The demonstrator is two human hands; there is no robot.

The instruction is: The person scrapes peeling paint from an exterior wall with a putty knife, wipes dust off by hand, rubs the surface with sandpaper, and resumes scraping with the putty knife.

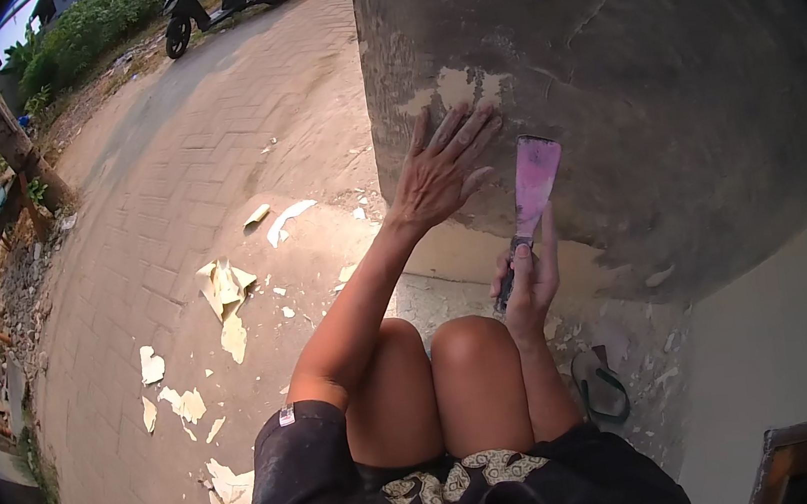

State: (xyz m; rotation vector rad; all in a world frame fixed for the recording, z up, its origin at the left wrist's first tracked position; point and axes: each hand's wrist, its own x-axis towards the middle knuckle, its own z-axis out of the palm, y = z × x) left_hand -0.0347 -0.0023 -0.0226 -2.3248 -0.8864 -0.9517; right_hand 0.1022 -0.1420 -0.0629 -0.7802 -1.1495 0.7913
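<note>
My left hand [439, 169] lies against the dark grey wall [687, 96] with its fingers spread. Just above its fingertips is a pale patch of old paint [466, 86] with ragged edges. My right hand [533, 276] is wrapped round the dark handle of a putty knife [536, 175], whose pinkish blade points upward near the wall. Whether the blade's tip touches the wall I cannot tell. Low on the wall, behind the right hand, runs a cream strip of paint [582, 268].
Peeled paint flakes [226, 286] are scattered over the paved ground [152, 212] at left. A flip-flop [601, 387] lies beside my right leg amid debris. A pale wall [771, 328] stands at right. Farther off are a motorbike [226, 0] and a tree trunk [15, 138].
</note>
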